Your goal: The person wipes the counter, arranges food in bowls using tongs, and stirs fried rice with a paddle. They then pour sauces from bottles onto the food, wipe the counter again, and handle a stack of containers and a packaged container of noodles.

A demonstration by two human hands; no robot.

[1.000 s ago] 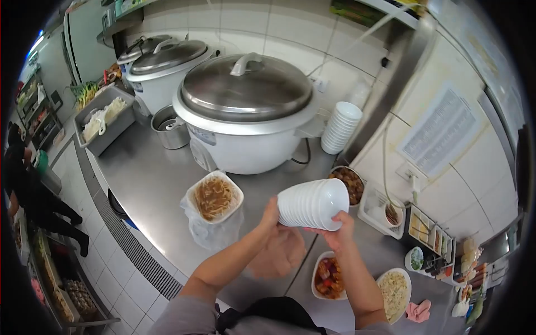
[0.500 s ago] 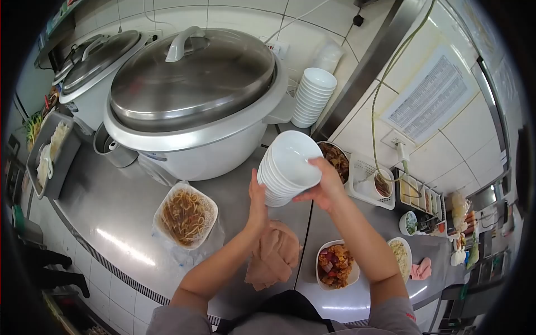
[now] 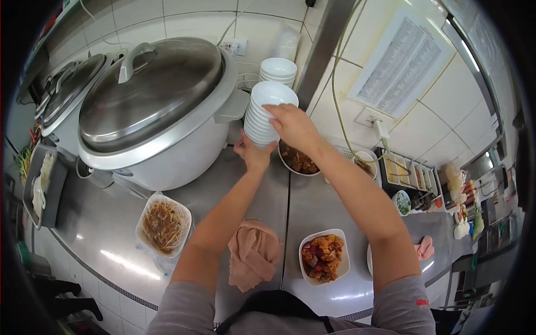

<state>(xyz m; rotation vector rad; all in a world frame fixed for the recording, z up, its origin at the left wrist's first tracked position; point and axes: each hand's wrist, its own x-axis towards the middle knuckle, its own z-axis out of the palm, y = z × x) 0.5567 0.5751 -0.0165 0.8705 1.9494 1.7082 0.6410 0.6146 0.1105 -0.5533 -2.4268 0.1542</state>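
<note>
A stack of white bowls [image 3: 260, 124] leans slightly between my two hands, in front of a second stack of white bowls [image 3: 278, 69] by the tiled wall. My left hand [image 3: 255, 155] is closed around the lower part of the held stack. Up at the top bowl's rim, my right hand [image 3: 292, 126] grips with its fingers reaching over the edge. Right beside the held stack is the large rice cooker [image 3: 167, 151] with its steel lid on. A bowl of dark stewed food [image 3: 298, 161] sits just under my right forearm, partly hidden.
A noodle dish [image 3: 166, 224] in plastic wrap lies left on the steel counter [image 3: 111, 223]. Nearer me are a crumpled pink-brown cloth [image 3: 252, 254] and a bowl of red-orange fried food [image 3: 324, 258]. A condiment rack [image 3: 410, 174] and a hanging cable [image 3: 335, 95] are at right.
Both hands have carried the bowl stack away from me toward the wall, next to the other stack. My view has turned, shifting the scene leftward.
</note>
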